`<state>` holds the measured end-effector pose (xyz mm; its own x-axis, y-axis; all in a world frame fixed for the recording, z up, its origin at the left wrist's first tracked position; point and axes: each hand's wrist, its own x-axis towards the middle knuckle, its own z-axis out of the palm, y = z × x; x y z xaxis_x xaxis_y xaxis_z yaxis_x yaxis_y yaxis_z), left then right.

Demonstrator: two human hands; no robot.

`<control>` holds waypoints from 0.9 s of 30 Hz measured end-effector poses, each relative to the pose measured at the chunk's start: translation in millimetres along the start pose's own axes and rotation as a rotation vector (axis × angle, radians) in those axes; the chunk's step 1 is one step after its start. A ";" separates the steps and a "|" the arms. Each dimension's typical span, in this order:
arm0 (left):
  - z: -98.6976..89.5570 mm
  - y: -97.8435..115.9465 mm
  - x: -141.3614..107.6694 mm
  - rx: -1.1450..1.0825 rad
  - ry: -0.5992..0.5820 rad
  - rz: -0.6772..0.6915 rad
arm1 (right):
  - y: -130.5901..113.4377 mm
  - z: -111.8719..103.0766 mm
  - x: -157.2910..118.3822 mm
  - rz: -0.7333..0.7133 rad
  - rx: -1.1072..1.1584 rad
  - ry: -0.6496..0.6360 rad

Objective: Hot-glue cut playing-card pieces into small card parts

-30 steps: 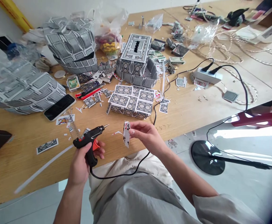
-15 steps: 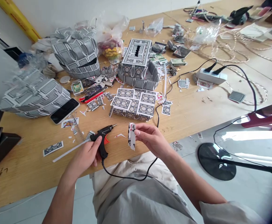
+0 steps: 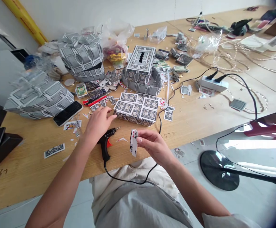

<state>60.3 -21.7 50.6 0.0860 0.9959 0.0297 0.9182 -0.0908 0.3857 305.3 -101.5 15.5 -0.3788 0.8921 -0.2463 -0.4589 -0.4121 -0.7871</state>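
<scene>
My right hand [image 3: 152, 144] pinches a folded strip of playing cards [image 3: 133, 143] upright above the table's front edge. My left hand [image 3: 100, 122] is empty, thumb and fingers apart, close to the near left corner of a box covered in playing cards [image 3: 138, 109]. Whether its fingertips touch the box I cannot tell. Below that hand a black glue gun [image 3: 105, 148] with an orange trigger lies on the table, nozzle pointing right, partly hidden by the wrist. A red utility knife [image 3: 96, 100] lies beyond my left hand among card scraps.
Woven card baskets [image 3: 39, 98] and a phone [image 3: 68, 113] stand and lie at the left. Behind the box is a card-covered tissue box [image 3: 141, 58] in a tray. The glue gun's black cord [image 3: 128, 181] loops over my lap; a power strip [image 3: 213, 84] sits at the right.
My left hand has let go of the glue gun and moved forward to the card-covered box. The right hand still holds the card strip in nearly the same place.
</scene>
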 end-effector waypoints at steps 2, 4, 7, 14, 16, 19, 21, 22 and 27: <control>4.8 4.1 7.1 0.044 -0.026 -0.013 | -1.0 -0.5 -1.5 -0.002 -0.009 0.002; 8.2 6.9 7.9 0.071 -0.033 -0.013 | -1.5 -1.2 -2.2 -0.005 -0.020 0.008; 8.5 6.0 3.1 0.062 -0.020 0.014 | -1.0 -2.0 -1.7 -0.013 -0.028 0.009; -14.9 14.6 -56.7 -0.296 0.154 0.071 | -0.1 0.9 -5.4 -0.156 -0.130 0.086; -13.9 20.5 -83.8 -0.433 0.102 0.045 | -0.9 3.4 -8.3 -0.206 -0.144 0.091; -2.4 26.4 -116.5 -0.515 0.012 0.100 | -1.6 7.0 -11.3 -0.217 -0.144 0.047; 6.8 29.9 -129.8 -0.537 0.035 0.138 | -1.3 8.7 -12.2 -0.190 -0.143 0.020; 10.7 31.9 -134.3 -0.544 0.062 0.144 | -0.9 9.4 -12.6 -0.178 -0.143 0.014; 20.0 43.1 -145.3 -0.567 0.234 0.113 | 2.3 13.4 -15.1 -0.197 -0.157 -0.011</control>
<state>95.1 -170.4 44.6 0.0247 0.9609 0.2757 0.5547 -0.2425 0.7959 299.2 -118.3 25.0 -0.3033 0.9500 -0.0745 -0.3944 -0.1963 -0.8977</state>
